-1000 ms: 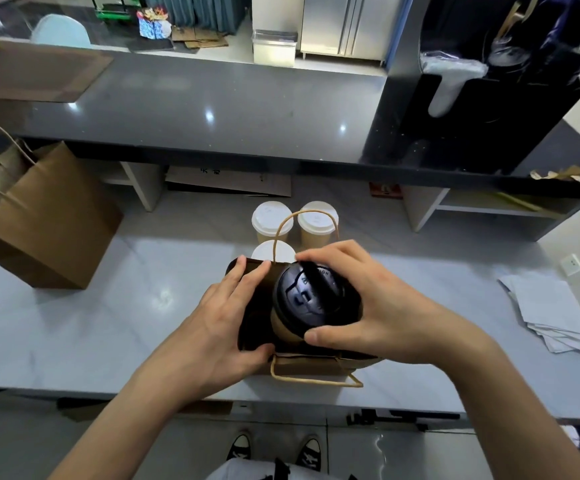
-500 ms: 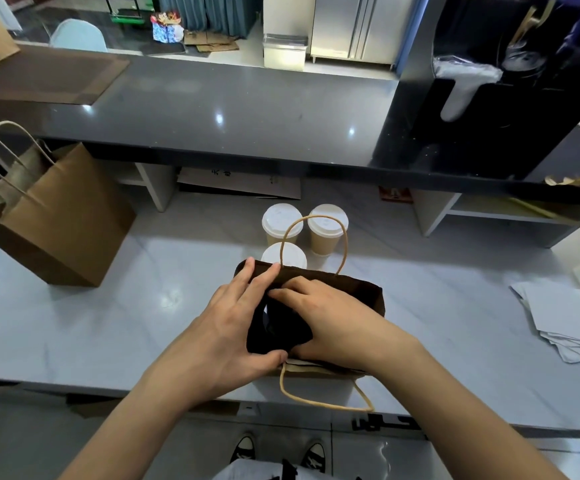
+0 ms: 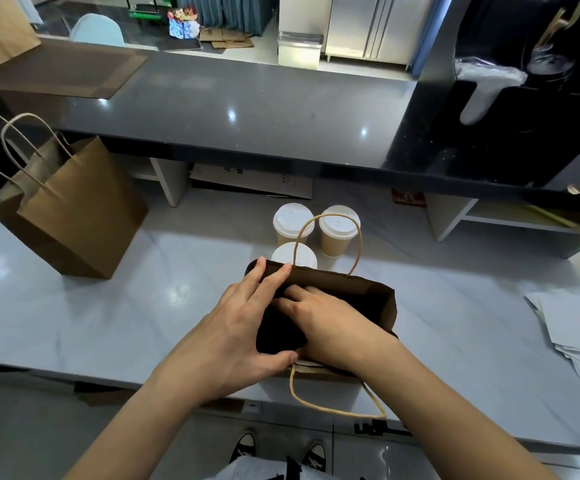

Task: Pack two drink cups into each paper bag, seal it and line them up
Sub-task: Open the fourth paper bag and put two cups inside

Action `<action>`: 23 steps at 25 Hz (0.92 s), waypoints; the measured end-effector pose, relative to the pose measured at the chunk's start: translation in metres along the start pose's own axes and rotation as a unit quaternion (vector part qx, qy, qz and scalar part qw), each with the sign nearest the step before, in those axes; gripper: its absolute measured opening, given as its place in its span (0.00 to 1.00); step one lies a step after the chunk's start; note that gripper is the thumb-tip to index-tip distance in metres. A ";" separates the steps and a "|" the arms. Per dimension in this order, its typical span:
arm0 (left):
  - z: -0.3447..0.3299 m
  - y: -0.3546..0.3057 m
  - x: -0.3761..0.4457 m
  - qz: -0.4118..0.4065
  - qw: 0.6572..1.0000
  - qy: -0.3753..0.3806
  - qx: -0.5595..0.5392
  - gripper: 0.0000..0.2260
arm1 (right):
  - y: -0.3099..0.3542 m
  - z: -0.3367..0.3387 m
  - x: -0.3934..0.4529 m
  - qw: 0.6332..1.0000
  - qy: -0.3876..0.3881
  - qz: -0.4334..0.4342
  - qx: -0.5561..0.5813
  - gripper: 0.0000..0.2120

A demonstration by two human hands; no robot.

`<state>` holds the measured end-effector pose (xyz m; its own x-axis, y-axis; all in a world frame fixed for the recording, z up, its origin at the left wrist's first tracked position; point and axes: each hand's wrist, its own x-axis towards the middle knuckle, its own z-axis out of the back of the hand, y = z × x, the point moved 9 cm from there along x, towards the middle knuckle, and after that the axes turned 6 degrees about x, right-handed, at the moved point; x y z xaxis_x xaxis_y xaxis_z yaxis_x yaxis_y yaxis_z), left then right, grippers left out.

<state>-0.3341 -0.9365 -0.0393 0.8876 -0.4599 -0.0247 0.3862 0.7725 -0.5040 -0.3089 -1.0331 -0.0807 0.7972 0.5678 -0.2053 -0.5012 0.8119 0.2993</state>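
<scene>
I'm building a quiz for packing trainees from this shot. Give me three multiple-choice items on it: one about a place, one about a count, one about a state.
1. Where do the white-lidded cups stand relative to the open paper bag?
A. Behind it, farther from the person
B. Inside it
C. On the dark upper counter

2. How many white-lidded cups stand on the worktop?
A. One
B. Three
C. Five

3. What is the right hand doing?
A. Resting flat on the worktop
B. Lifting the stack of papers
C. Reaching down into the open bag

Answers:
1. A: the cups sit just beyond the bag's far rim.
2. B: three white lids show, one partly hidden by the bag.
3. C: its fingers dip inside the bag mouth, while the left hand holds the bag's left end.
</scene>
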 end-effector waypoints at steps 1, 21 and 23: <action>0.000 0.000 0.000 -0.001 1.000 0.000 0.000 0.49 | 0.000 -0.001 0.002 1.000 0.003 -0.001 -0.001 0.37; 0.001 0.001 0.002 -0.007 1.000 -0.003 0.006 0.49 | -0.006 -0.003 0.003 0.997 0.023 -0.007 0.071 0.35; 0.000 0.001 0.001 -0.006 1.000 -0.001 0.009 0.49 | -0.008 0.002 -0.004 0.996 0.010 -0.008 0.089 0.33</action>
<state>-0.3324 -0.9359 -0.0397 0.8836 -0.4679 -0.0168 0.4011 0.7751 -0.4882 -0.3079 -1.0422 -0.0799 0.7968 0.5593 -0.2288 -0.4196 0.7846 0.4564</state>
